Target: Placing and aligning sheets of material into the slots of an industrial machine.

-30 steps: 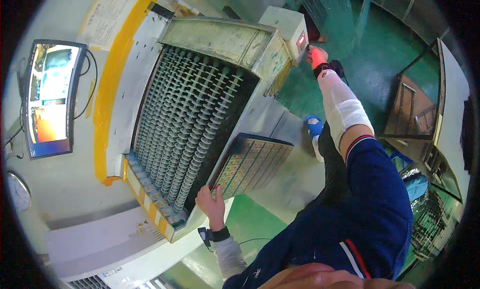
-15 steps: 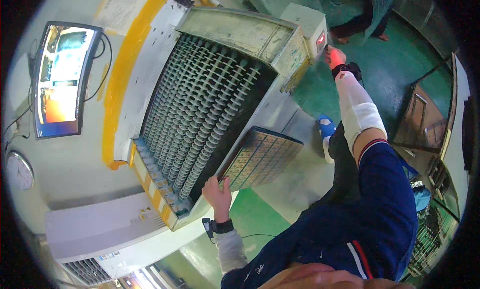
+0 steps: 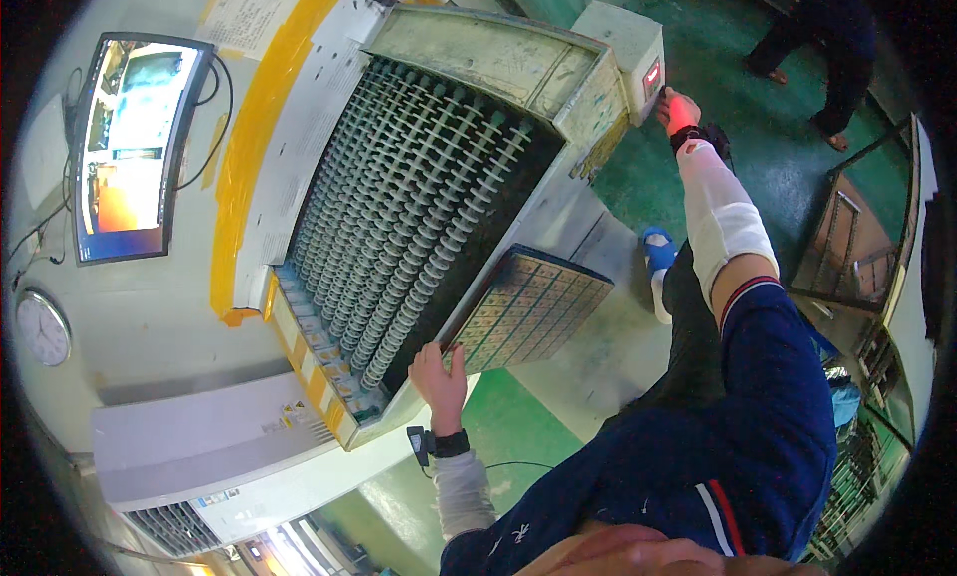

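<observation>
The fingers (image 3: 432,353) of the left hand (image 3: 439,385) are at the near corner of a flat panel (image 3: 543,312) marked with a grid of small units, the thumb set apart from the others; whether they grip it or only touch it, I cannot tell. The panel stands tilted alongside the near edge of a roller conveyor (image 3: 414,227), whose rows of pale discs fill a light-coloured, worn frame.

The right hand (image 3: 680,110) is at a pale control box (image 3: 610,40) on the far end of the frame, its fingertips close beside a lit red display (image 3: 652,76). Its fingers look bent, but the red glow and the angle hide whether they hold or press anything.

Both wrists wear dark bands, above white sleeves. To the left, a lit monitor (image 3: 135,147) and a round clock (image 3: 43,327) are on the wall, with yellow tape (image 3: 261,162) between the monitor and the conveyor. At upper right, another person (image 3: 827,48) in dark clothing stands on the green floor (image 3: 733,78).
</observation>
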A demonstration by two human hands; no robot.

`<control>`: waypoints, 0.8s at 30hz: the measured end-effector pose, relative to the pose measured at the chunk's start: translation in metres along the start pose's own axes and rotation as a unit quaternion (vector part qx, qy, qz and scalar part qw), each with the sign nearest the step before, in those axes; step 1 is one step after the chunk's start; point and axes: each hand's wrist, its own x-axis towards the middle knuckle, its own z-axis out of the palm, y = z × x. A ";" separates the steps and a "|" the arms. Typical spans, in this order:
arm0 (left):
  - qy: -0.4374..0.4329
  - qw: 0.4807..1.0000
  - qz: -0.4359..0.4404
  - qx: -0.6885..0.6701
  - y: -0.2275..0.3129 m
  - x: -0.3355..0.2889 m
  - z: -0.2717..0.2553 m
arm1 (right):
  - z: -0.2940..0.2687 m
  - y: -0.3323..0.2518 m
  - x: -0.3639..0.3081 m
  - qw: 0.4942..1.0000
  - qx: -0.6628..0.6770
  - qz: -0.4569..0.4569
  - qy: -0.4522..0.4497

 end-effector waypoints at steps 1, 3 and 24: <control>0.004 1.000 0.005 0.000 0.000 0.000 0.000 | 0.000 0.001 0.000 1.000 -0.001 -0.002 -0.008; 0.034 0.999 0.008 -0.006 0.002 0.000 0.002 | 0.000 0.002 0.000 1.000 0.025 0.007 -0.006; -0.001 1.000 -0.018 0.010 0.000 0.000 0.002 | -0.076 0.041 0.132 0.449 -0.777 -0.434 -0.080</control>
